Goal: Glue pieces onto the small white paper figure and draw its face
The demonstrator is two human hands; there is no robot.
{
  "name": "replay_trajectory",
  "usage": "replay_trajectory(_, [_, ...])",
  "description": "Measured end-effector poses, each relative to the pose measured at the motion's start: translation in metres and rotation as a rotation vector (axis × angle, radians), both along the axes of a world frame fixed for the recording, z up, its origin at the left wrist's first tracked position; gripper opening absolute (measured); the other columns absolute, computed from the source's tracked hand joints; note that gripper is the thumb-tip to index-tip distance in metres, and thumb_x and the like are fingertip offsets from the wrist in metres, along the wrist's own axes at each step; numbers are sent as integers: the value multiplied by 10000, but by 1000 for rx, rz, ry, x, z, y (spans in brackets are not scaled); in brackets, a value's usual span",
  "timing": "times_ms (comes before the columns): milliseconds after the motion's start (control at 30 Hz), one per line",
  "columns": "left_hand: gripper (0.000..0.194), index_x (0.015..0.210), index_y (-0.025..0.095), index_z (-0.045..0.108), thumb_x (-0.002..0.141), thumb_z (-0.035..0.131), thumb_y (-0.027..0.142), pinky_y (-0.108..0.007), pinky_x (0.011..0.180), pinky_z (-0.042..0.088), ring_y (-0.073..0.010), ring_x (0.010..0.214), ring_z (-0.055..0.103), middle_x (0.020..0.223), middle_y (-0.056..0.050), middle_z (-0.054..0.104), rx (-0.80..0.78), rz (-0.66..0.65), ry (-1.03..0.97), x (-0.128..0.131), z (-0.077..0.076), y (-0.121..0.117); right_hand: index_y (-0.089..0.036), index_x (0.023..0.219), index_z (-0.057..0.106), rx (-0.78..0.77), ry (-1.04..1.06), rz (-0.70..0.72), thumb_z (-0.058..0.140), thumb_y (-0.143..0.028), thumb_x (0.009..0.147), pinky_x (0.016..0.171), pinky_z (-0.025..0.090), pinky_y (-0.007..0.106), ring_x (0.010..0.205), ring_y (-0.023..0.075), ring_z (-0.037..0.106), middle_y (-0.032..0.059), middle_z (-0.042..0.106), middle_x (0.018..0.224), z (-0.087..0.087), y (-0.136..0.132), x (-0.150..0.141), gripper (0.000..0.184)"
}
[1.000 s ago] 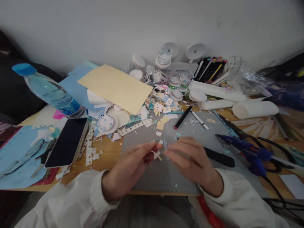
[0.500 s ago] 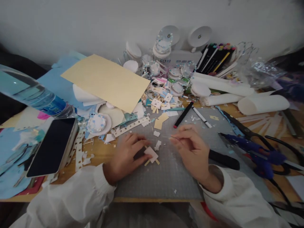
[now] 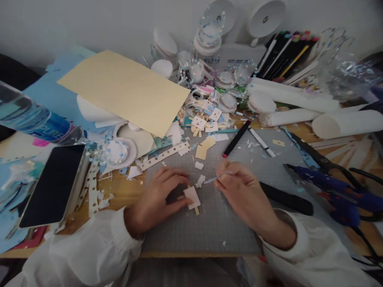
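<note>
Under the thumb of my left hand [image 3: 163,193] is a small white paper square [image 3: 192,197] with narrow cream tabs sticking out, lying on the grey cutting mat [image 3: 206,231]. The other left fingers curl above it. My right hand [image 3: 239,183] pinches a thin pale-blue strip [image 3: 213,179] between thumb and fingers, its free end pointing left. That end is close to a folded white paper scrap [image 3: 200,181], and I cannot tell whether they touch. Behind lie another white scrap [image 3: 199,165] and a cut piece of cream paper [image 3: 205,147].
A black marker [image 3: 236,138], a white pen [image 3: 261,142], scissors [image 3: 317,153] and a blue glue gun [image 3: 332,191] lie right. A phone [image 3: 52,185] and water bottle [image 3: 44,119] are left. Cream paper [image 3: 128,91] and a pile of small paper figures [image 3: 206,115] lie behind.
The paper square has turned a little under my left thumb. My right hand has tilted, and the pale-blue strip now shows clearly. The whole view has shifted slightly.
</note>
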State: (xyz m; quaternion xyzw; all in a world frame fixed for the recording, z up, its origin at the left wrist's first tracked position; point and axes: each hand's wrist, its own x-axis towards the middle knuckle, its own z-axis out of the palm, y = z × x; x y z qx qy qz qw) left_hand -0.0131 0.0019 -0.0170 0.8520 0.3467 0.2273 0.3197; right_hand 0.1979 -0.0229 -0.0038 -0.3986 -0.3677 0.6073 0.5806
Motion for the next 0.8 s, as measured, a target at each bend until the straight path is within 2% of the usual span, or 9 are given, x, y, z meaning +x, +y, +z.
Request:
replay_trajectory(100, [279, 1081, 206, 586, 837, 677, 307, -413, 977, 392, -244, 1139, 504, 1215, -82, 596, 32, -13, 71, 0, 0, -1, -242, 674, 633, -44, 30, 1, 760, -327, 739, 568, 341, 229, 624, 83, 399, -47, 453, 689, 0, 0, 0, 166])
replay_trajectory(233, [200, 1020, 215, 613, 837, 678, 266, -425, 1003, 386, -247, 1173, 494, 1221, -79, 600, 29, -33, 42, 0, 3, -1, -235, 665, 606, -58, 64, 11, 750, -324, 744, 549, 325, 220, 607, 82, 379, -50, 424, 666, 0, 1, 1, 187])
replay_trajectory(367, [93, 896, 193, 599, 836, 670, 192, -363, 942, 463, -206, 1089, 587, 1158, -86, 639, -179, 3, -169, 2, 7, -1, -230, 659, 570, -37, 77, 41, 733, -314, 754, 551, 339, 225, 598, 85, 386, -51, 408, 665, 0, 2, 3, 207])
replay_trajectory(467, [83, 893, 174, 582, 847, 650, 181, -308, 828, 532, -178, 933, 658, 1010, -90, 676, -348, 37, -353, 3, 6, -3, -226, 666, 563, -34, 55, 53, 725, -322, 758, 541, 341, 229, 587, 84, 380, -49, 405, 680, 0, 2, 3, 209])
replay_trajectory(533, [107, 912, 165, 586, 837, 661, 173, -279, 782, 554, -167, 883, 668, 952, -83, 673, -381, 70, -441, 3, 5, -5, -221, 668, 564, -44, 53, 57, 723, -322, 759, 533, 342, 227, 581, 82, 375, -48, 408, 686, 0, 2, 3, 210])
replay_trajectory(800, [234, 964, 191, 613, 775, 729, 116, -234, 771, 568, -149, 871, 679, 939, -44, 697, -169, 99, -483, 3, 9, -14, -203, 651, 521, -10, 10, 51, 722, -309, 773, 523, 340, 208, 574, 73, 388, -56, 433, 660, -2, -4, -7, 258])
